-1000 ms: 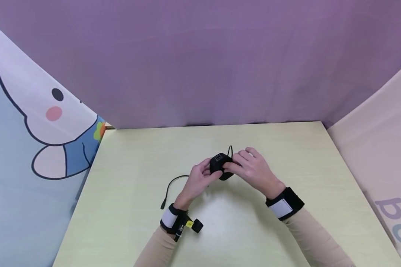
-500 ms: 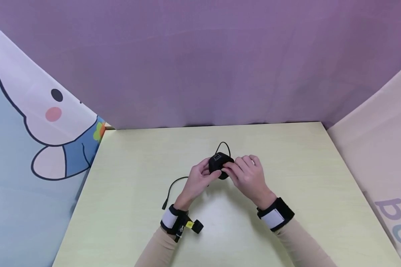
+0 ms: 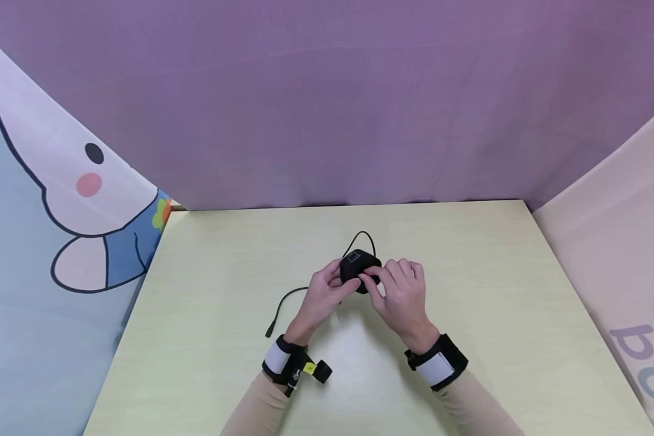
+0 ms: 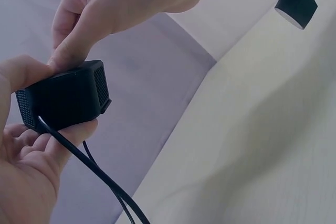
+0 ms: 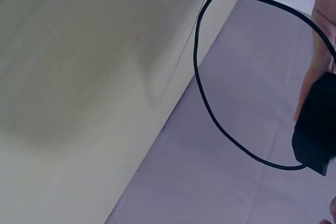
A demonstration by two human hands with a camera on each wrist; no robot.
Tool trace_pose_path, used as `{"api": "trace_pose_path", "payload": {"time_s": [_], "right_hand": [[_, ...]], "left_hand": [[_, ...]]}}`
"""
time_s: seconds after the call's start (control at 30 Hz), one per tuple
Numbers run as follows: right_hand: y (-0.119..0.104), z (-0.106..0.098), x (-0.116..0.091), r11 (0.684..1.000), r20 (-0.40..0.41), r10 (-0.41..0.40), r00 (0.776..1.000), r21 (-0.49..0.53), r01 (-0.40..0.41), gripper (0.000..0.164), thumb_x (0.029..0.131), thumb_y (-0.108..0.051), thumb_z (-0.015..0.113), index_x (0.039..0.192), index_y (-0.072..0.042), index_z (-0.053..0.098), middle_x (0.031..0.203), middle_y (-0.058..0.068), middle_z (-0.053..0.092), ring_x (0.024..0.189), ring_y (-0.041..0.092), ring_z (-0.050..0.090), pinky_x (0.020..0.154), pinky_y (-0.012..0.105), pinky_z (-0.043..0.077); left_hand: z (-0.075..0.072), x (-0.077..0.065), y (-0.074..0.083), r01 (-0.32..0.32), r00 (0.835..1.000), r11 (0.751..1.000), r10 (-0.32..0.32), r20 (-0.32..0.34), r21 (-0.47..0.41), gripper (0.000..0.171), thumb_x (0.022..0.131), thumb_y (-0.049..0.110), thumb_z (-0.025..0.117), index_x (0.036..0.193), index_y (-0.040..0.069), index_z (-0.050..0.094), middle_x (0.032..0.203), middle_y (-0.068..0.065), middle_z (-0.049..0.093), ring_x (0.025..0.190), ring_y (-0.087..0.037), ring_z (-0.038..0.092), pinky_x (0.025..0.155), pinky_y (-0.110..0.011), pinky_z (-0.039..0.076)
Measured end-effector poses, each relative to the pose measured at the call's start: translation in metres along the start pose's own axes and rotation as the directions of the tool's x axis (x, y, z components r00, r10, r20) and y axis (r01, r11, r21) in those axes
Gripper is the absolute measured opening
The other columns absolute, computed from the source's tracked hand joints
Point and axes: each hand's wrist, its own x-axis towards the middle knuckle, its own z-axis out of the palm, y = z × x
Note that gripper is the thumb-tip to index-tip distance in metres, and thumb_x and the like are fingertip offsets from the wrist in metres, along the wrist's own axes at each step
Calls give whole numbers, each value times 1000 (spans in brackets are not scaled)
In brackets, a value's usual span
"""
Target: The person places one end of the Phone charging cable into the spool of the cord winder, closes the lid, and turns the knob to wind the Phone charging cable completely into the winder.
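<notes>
A small black box-shaped device with mesh-covered ends and a cord is held above the table. My left hand grips it from the left, thumb on the near side, fingers behind and beneath. My right hand pinches at its right near side with thumb and index finger, the other fingers curled. In the left wrist view the right hand's fingertips meet the device on top, beside the left thumb. The black cable loops out from the device in the right wrist view. What lies under the right fingertips is hidden.
One cable end with a black plug hangs over or lies on the pale wooden table, left of my left hand. A purple cloth stands behind the table, with printed cloths at both sides. Each wrist wears a black strap.
My right hand has turned, its wrist swinging left and nearer while its fingertips stay at the device. The cable loop behind the device has widened to the left. My left hand barely moved.
</notes>
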Motion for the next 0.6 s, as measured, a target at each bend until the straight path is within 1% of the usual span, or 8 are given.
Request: {"api": "trace_pose_path", "payload": {"time_s": [0.17,0.27,0.47,0.6], "right_hand": [[-2,1,1,1000,-2,22,1000,-9,-22,33,100,-32,68,85,-4,71,71,7,56,68,30,52,71,45,39],[-3,2,2,999,-2,33,999,-12,-33,33,100,-32,68,84,-3,70,71,7,56,68,30,52,71,45,39],[-4,4,2,999,-6,49,999,-20,-49,34,100,-31,67,81,-3,70,69,7,56,67,30,52,71,45,39],[-4,4,2,998,-7,62,998,-10,-62,36,101,-31,66,79,-2,69,69,7,57,67,30,52,72,46,39]], "left_hand": [[1,0,-1,-5,1000,1000,5,-8,-2,42,98,9,68,138,-2,59,123,-22,71,104,-18,74,84,-24,57],[2,0,0,-5,1000,1000,5,-12,-1,42,98,9,68,138,-1,60,123,-22,71,103,-18,74,83,-24,57],[3,1,-1,-17,1000,1000,17,-18,8,41,98,8,68,138,-1,60,123,-22,72,106,-26,74,86,-27,58],[3,1,-1,-27,1000,1000,27,-13,2,44,98,7,68,140,-2,59,125,-23,71,109,-32,73,89,-28,59]]}}
